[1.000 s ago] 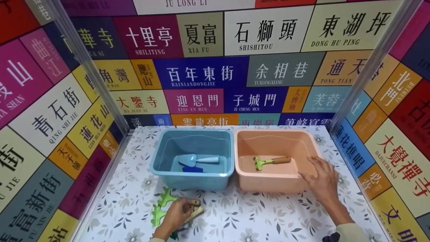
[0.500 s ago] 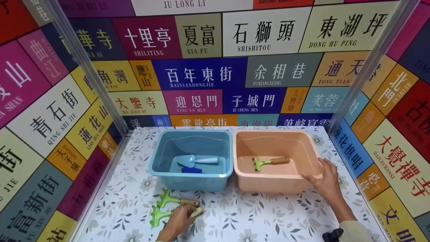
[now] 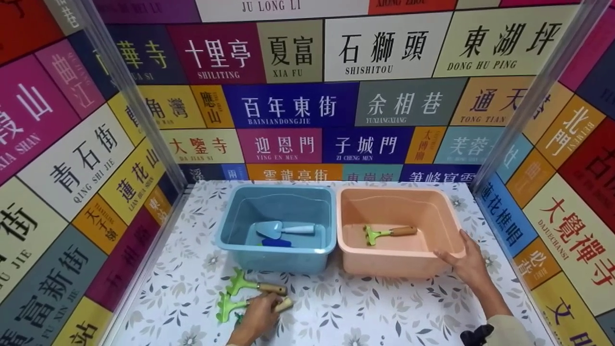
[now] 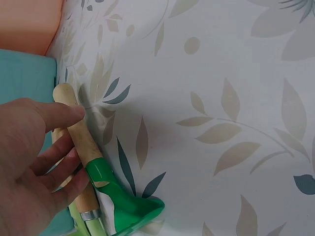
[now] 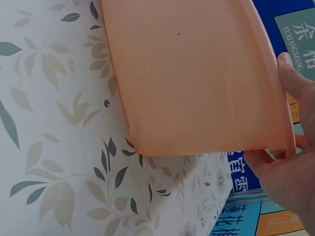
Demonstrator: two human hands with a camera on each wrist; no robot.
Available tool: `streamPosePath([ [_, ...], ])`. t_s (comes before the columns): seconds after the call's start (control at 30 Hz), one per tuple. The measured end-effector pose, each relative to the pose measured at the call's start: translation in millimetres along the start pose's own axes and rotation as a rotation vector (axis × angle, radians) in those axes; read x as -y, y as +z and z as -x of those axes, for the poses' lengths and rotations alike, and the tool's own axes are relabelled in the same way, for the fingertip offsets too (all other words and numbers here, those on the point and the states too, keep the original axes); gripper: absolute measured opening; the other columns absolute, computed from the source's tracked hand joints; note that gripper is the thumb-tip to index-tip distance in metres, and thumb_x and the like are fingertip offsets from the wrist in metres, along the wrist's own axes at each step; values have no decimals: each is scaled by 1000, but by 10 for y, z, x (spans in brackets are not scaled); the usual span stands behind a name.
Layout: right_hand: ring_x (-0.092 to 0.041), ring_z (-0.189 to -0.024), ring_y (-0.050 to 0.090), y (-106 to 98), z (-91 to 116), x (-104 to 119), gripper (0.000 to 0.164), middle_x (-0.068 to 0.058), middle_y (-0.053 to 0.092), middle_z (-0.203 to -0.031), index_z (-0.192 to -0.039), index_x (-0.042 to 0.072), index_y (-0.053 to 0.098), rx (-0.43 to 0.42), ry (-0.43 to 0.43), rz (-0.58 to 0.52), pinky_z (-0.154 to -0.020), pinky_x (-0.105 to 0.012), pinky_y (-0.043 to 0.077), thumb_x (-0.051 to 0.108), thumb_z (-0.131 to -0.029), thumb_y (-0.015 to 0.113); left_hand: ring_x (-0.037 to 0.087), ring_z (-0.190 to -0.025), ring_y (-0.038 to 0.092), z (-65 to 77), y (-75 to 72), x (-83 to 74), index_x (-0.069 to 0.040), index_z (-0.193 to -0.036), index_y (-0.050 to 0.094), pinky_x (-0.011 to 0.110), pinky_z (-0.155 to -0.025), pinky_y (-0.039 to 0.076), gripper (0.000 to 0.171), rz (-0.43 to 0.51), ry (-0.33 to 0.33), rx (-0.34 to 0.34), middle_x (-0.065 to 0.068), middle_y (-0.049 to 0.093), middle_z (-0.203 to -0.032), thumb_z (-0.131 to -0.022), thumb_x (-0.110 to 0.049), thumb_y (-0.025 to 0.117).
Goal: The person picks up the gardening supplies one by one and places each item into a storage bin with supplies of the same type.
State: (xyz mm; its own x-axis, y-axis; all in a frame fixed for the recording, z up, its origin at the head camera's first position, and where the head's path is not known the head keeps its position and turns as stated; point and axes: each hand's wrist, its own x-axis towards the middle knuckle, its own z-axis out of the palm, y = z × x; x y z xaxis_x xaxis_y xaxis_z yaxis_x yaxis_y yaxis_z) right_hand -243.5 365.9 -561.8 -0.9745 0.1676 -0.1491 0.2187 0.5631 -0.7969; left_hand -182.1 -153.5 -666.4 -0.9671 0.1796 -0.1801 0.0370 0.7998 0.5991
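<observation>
Left hand (image 3: 257, 315) seems to pinch the green tool (image 4: 104, 172), lower middle of head view; grip partly hidden. Right hand (image 3: 465, 263) grips the orange bin (image 3: 389, 262) by its rim, right of frame. Rake (image 3: 234, 306) crowds the tool; stray fingers could drag it along.

1. Head view: bright, fairly even light; small glare spot on the front rim of the blue tub (image 3: 278, 259); lettering soft on the far-right red panel (image 3: 593, 168).
2. Left wrist view: dimmer, greyish — diffuse shadow on the tablecloth (image 4: 197, 98) beside the wooden handle (image 4: 84, 137).
3. Right wrist view: likewise dim — muted shading across the orange tub (image 5: 197, 83).
</observation>
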Motion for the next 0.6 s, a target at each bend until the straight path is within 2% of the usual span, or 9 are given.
streamPosePath([
  [0.1,-57,-145,22,-15,0,8,111,-35,-4,-163,-159,7,-11,27,-11,29,-118,-65,27,43,-93,70,22,-88,65,-11,18,-3,-9,-101,71,44,-79,54,20,-27,3,-33,5,69,-94,-83,-1,75],
  [0.27,-59,-142,24,-46,-11,51,110,-40,-3,-160,-158,3,-12,57,-24,86,-117,-67,27,43,-94,68,23,-83,65,-20,58,-1,-9,-94,70,43,-73,53,15,-59,51,-96,5,70,-89,-82,0,74],
  [0.37,-59,-141,24,-62,4,46,109,-40,-5,-159,-157,2,-14,67,-10,96,-117,-66,27,41,-95,67,21,-82,65,-27,85,-5,-8,-95,70,40,-70,53,16,-58,45,-62,4,70,-88,-83,3,72],
  [0.47,-58,-143,23,-59,14,36,111,-39,-6,-160,-157,4,-16,75,-9,84,-117,-65,28,44,-94,67,22,-83,66,-35,99,2,-6,-98,70,38,-70,55,19,-36,35,-22,6,70,-90,-83,6,70],
  [0.6,-57,-144,23,-48,8,26,112,-35,-3,-162,-157,6,-15,73,-33,60,-117,-62,30,47,-94,67,24,-86,68,-34,112,5,-6,-98,69,39,-73,57,20,-26,48,-16,7,71,-93,-83,7,70],
])
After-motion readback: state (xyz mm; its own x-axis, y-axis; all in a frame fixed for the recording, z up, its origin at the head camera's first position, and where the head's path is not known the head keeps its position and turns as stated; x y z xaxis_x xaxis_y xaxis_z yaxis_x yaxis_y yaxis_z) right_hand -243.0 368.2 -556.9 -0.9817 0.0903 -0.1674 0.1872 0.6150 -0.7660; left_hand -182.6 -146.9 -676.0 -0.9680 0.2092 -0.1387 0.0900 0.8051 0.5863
